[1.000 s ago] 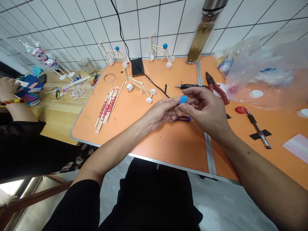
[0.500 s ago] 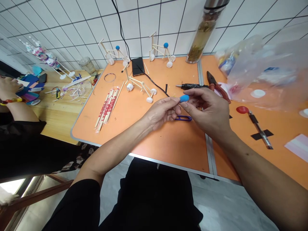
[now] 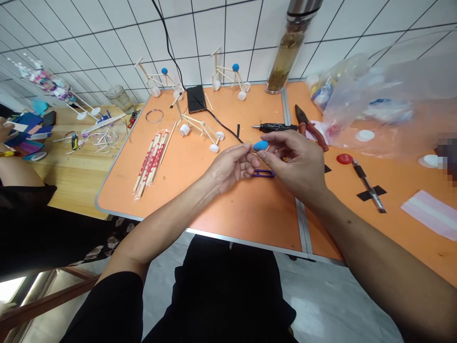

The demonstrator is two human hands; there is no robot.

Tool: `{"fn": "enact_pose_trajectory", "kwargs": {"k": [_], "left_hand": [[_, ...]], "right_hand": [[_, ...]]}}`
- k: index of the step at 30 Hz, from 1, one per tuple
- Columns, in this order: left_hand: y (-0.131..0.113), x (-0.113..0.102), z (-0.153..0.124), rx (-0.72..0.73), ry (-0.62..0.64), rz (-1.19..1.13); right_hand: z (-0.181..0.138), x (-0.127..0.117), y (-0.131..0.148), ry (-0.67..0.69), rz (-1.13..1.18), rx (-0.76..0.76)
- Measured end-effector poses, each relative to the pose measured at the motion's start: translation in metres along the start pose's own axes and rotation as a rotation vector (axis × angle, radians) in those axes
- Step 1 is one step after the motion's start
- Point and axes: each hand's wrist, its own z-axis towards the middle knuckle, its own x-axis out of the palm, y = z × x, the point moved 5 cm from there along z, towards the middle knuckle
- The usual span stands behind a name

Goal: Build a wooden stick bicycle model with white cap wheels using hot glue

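Note:
A small lump of blue clay (image 3: 261, 146), pointed at its left end, is pinched between the thumb and forefinger of my right hand (image 3: 298, 159). At that pointed end, the closed thumb and forefinger of my left hand (image 3: 232, 164) meet the clay, with the other fingers curled below. A purple, slotted tool (image 3: 263, 174) lies on the table under my hands, partly hidden. Ahead stands a stick bicycle-like model (image 3: 196, 125) with white wheels. Two similar models, one (image 3: 162, 81) on the left and one (image 3: 230, 76) on the right, each carry a blue ball.
Wrapped chopsticks (image 3: 152, 164) lie left on the orange table (image 3: 214, 216). A phone (image 3: 196, 99), glass tea bottle (image 3: 285, 59), black-handled tool (image 3: 274, 127), pliers (image 3: 310, 126), plastic bag (image 3: 385, 105) and pen (image 3: 369, 186) surround the work. Another person's arm (image 3: 17, 171) is far left.
The view has shifted slightly, so the table things sit further left. My left fingertips have drawn back to the clay's tip, and the clay shows more fully.

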Motion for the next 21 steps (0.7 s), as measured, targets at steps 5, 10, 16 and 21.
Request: {"fn": "enact_pose_trajectory", "kwargs": {"k": [5, 10, 16, 21], "left_hand": [[0.0008, -0.0017, 0.0010, -0.038, -0.040, -0.024], [0.0013, -0.0019, 0.0012, -0.053, -0.047, -0.031], [0.0026, -0.0012, 0.0015, -0.046, -0.029, -0.029], [0.0025, 0.0007, 0.0011, -0.022, -0.024, -0.022]], "right_hand": [[-0.0011, 0.0015, 0.0011, -0.009, 0.017, 0.014], [-0.0018, 0.0015, 0.0007, -0.011, 0.034, -0.001], [-0.0020, 0.0019, 0.0000, 0.001, -0.001, -0.012], [-0.0007, 0.0011, 0.0018, -0.007, -0.002, -0.022]]}}
